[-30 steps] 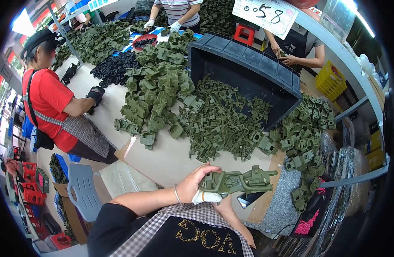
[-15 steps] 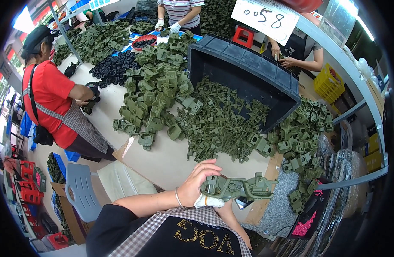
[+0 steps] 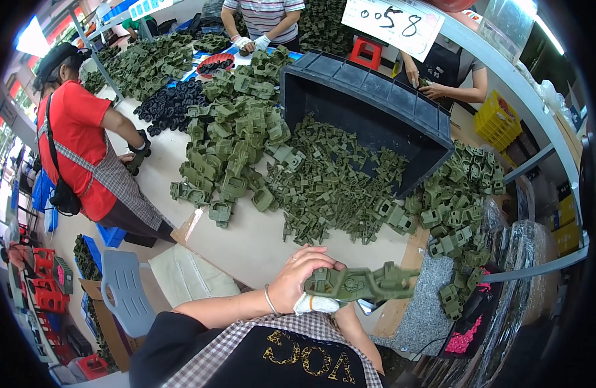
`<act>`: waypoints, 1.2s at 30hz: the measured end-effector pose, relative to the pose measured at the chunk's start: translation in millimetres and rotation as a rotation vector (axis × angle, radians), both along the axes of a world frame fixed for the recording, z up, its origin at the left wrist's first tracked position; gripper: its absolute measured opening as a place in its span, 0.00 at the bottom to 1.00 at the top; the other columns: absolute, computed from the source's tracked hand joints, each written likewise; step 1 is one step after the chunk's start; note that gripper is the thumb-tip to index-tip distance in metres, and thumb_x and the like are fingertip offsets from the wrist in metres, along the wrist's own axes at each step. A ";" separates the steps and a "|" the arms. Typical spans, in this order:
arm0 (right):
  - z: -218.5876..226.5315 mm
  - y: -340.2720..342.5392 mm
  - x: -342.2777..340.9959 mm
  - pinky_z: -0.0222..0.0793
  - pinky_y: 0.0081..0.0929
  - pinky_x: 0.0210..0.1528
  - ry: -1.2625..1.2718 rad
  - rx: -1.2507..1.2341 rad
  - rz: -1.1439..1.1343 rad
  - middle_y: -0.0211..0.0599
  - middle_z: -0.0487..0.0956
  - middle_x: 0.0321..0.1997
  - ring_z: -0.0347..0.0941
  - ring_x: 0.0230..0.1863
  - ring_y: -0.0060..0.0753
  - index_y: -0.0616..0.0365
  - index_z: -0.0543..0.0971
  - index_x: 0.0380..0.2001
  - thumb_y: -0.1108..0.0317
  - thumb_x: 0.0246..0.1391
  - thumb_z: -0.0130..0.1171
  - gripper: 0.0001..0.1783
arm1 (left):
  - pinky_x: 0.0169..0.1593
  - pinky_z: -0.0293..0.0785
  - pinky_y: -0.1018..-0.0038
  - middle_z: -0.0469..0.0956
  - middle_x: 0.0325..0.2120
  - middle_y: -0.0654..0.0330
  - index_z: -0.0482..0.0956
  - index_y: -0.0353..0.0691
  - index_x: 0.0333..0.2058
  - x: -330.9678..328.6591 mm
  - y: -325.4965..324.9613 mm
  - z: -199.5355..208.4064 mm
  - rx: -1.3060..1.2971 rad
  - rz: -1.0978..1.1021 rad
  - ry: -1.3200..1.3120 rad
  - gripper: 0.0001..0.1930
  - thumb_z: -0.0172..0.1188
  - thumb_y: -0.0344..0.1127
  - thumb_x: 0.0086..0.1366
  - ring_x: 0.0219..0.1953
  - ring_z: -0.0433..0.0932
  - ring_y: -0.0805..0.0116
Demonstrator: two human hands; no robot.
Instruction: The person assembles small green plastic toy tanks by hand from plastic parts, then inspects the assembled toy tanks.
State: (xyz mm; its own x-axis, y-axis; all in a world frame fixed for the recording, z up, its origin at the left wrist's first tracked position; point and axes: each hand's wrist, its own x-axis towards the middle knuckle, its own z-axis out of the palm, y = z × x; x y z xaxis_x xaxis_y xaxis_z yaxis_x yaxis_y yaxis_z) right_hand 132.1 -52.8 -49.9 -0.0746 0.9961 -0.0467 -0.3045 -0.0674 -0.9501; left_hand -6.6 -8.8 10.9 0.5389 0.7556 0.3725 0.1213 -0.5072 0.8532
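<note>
At the pale table, a green plastic part is clasped at its left end by the left hand's fingers, long axis running rightward, while the right hand's are too hidden to tell

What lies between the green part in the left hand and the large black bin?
In the head view, from the green part to the large black bin: bare tabletop, then a heap of small green pieces.
</note>
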 end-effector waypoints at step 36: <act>-141.5 -94.3 61.5 0.61 0.31 0.48 -1.406 -0.182 0.101 0.50 0.65 0.45 0.64 0.45 0.47 0.60 0.58 0.53 0.62 0.33 0.66 0.42 | 0.49 0.63 0.56 0.68 0.41 0.58 0.59 0.39 0.49 -63.1 40.7 -68.7 -1.110 0.120 -0.767 0.33 0.49 0.59 0.53 0.44 0.68 0.60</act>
State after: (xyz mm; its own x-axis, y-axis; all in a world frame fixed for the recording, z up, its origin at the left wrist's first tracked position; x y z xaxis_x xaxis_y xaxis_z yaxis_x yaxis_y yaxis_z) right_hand 193.5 -147.0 -191.4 0.0710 0.9616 -0.2651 0.8846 -0.1835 -0.4287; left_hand -69.7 31.9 -57.8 0.3822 0.8791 -0.2847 -0.5717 0.4670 0.6746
